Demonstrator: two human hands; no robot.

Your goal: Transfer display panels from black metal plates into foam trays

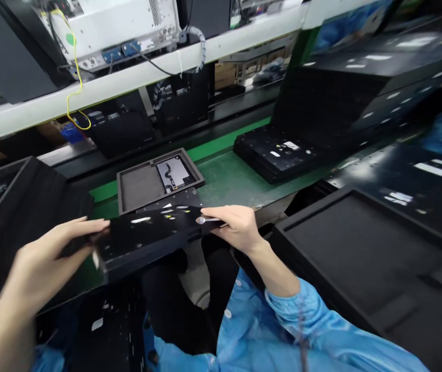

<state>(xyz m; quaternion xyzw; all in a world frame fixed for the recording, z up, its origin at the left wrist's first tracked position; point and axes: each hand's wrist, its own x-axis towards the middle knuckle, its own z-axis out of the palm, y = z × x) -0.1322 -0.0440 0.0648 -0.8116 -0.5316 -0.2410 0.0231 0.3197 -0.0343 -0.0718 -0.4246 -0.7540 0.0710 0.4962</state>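
A flat black panel (pixel 147 240) with small white marks hovers above the front edge of the green conveyor belt (pixel 229 181). My left hand (pixel 50 258) grips its left end, fingers laid over the top. My right hand (pixel 232 225) holds the right end, fingers stretched along the surface, with a small silvery piece (pixel 203 220) at the fingertips. Behind the panel on the belt lies a grey tray (pixel 136 188) with a compartment holding a dark part.
A stack of black panels (pixel 279 155) lies on the belt at right. Large black foam trays (pixel 360 253) stand at the right front, another black tray (pixel 15 206) at the left. A white shelf rail (pixel 128 77) with equipment and a yellow cable (pixel 74 98) runs overhead.
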